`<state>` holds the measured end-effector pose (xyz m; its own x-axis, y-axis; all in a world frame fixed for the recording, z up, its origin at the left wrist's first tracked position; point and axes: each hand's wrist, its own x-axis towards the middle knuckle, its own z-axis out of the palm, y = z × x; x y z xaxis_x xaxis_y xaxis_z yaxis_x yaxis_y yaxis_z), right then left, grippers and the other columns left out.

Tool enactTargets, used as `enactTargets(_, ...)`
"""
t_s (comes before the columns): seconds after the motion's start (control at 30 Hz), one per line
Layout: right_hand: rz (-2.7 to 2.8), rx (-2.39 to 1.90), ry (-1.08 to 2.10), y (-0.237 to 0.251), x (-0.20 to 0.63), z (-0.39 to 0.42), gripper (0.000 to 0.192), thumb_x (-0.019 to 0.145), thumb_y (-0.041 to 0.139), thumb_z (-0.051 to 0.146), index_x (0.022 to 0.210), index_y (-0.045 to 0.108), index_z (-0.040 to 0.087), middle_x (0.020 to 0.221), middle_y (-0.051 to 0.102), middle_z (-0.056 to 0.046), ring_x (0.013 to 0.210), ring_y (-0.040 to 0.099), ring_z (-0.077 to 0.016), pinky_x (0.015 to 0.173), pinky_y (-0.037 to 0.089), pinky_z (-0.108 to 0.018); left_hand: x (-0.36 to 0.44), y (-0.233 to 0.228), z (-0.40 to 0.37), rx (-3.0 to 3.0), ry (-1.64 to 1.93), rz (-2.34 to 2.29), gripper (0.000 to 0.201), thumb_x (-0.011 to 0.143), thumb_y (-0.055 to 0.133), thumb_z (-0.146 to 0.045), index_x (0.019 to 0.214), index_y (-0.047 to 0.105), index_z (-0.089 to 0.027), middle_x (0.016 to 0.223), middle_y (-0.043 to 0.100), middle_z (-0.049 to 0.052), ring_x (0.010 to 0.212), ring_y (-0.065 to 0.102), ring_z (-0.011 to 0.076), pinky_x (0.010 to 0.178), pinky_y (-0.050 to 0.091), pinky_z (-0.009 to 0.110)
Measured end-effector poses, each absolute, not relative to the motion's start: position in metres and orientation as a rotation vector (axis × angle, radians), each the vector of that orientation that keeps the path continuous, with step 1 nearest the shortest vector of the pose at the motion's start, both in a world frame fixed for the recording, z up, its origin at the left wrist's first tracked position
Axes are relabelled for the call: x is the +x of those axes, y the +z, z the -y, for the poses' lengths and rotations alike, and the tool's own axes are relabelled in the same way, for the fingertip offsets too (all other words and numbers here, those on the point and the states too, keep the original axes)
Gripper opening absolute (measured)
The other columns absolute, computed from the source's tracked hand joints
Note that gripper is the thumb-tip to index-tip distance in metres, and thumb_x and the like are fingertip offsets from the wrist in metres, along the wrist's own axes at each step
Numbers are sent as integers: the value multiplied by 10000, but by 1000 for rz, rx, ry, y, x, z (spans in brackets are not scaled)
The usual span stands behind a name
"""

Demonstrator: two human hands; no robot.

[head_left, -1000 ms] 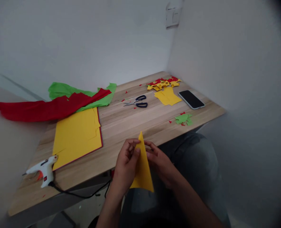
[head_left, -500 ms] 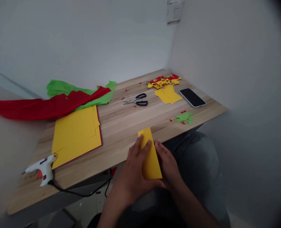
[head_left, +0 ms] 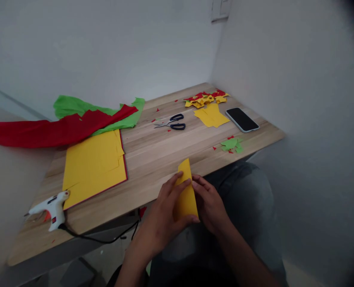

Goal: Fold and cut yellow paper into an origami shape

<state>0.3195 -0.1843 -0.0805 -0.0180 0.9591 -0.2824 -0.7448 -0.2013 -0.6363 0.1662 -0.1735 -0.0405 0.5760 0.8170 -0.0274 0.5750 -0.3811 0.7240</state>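
Both hands grip a folded yellow paper [head_left: 186, 191] at the near edge of the wooden table [head_left: 165, 151]: the left hand [head_left: 165, 217] and right hand [head_left: 209, 203] pinch it. Beyond the paper, bare wood reaches the scissors [head_left: 171, 122]; green scraps [head_left: 231, 145] lie right, yellow sheets [head_left: 93, 165] left.

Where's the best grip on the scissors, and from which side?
Take the scissors by the black handle loops at their right end, probably coming from above and from the phone side. They lie flat on the table, blades pointing left toward the green paper, nothing crowding the handles.
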Motion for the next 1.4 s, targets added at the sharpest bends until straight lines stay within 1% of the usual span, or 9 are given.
enactTargets(0.17,339,-807,1608,-82,319,183,230,822,743,353,1021,708,244,1055,735,-30,1013,667,-228,899,492,-349,166,-40,174,2090,370,-1118,933,733,829,-362,1500,300,-406,1647,199,60,1495,236,308,1191,275,568)
enactTargets(0.37,319,-824,1630,-83,319,184,270,809,750,365,1047,705,247,1077,732,-41,997,673,-239,846,518,-358,165,-47,171,2070,471,-1059,777,806,747,-459,1477,362,-388,1620,272,76,1474,290,308,1184,289,563)
enactTargets(0.5,368,-834,1635,-84,320,185,322,782,764,332,1091,713,259,1132,724,-33,1069,651,-240,888,506,-349,162,-53,167,2059,526,-1031,709,847,663,-542,1475,365,-400,1616,283,59,1474,287,302,1182,293,558)
enactTargets(0.67,374,-816,1647,-86,320,184,355,739,758,279,1093,730,262,1166,722,-31,1083,646,-255,896,504,-364,160,-60,165,2002,582,-1013,665,871,621,-553,1469,376,-398,1610,293,54,1478,278,287,1192,281,533)
enactTargets(0.97,419,-828,1667,-92,319,184,339,775,716,291,1114,726,277,1186,718,-39,1097,648,-258,862,518,-364,158,-67,164,1972,581,-1033,610,916,586,-503,1477,368,-402,1608,296,51,1480,273,283,1194,267,542)
enactTargets(1.13,465,-912,1647,-91,320,180,393,717,711,220,1110,711,243,1181,722,-48,1078,657,-256,832,528,-341,158,-67,164,2025,543,-1058,613,918,611,-446,1476,364,-390,1608,300,64,1479,279,287,1183,285,557)
enactTargets(1.3,568,-971,1613,-88,318,179,392,723,711,201,1111,683,251,1157,728,-36,1040,673,-242,854,535,-352,163,-59,168,2101,483,-1063,799,793,770,-331,1475,357,-372,1600,328,62,1460,322,289,1182,301,550)
enactTargets(1.33,594,-982,1598,-88,318,179,382,722,724,207,1099,683,250,1137,734,-36,1024,678,-244,850,538,-355,163,-58,168,2093,506,-1063,786,791,767,-306,1467,370,-368,1589,353,57,1448,347,282,1178,315,538)
enactTargets(1.4,635,-998,1571,-90,318,179,352,727,743,236,1073,682,247,1078,747,-40,977,692,-246,835,544,-367,162,-56,166,2004,615,-1135,590,861,680,-288,1404,456,-342,1501,483,54,1378,455,260,1144,376,507)
